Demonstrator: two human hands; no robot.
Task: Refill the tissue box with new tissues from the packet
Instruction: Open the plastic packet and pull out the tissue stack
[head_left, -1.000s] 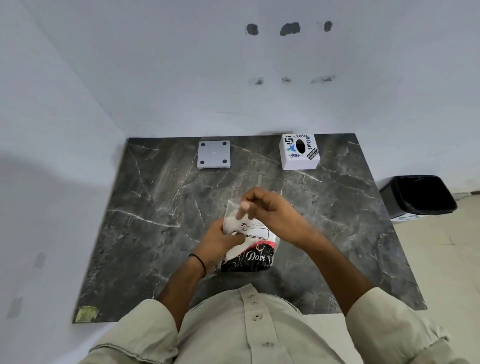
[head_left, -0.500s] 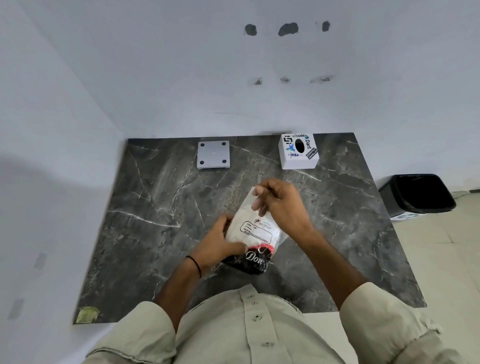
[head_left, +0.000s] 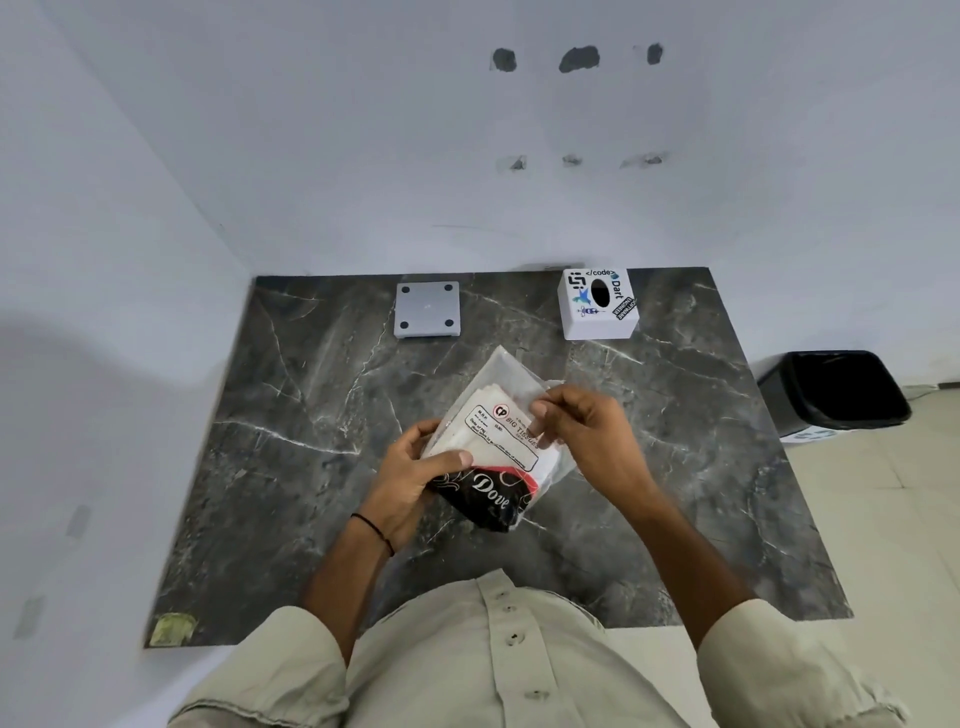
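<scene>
A: Packet (head_left: 501, 441) location?
B: Above the table (head_left: 291, 467), left hand (head_left: 410, 480) gripping its side, right hand (head_left: 587, 434) pinching the plastic.
A: Tissue box (head_left: 597, 306)?
B: Far edge, untouched.

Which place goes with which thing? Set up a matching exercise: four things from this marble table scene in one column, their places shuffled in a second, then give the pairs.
Things:
1. clear plastic tissue packet
2. white stickered tissue box
3. grey square plate
4. black waste bin

Places:
A. floor, right of the table
B. far right of the tabletop
C. held in both hands
D. far middle of the tabletop

Pairs: 1-C, 2-B, 3-D, 4-A
</scene>
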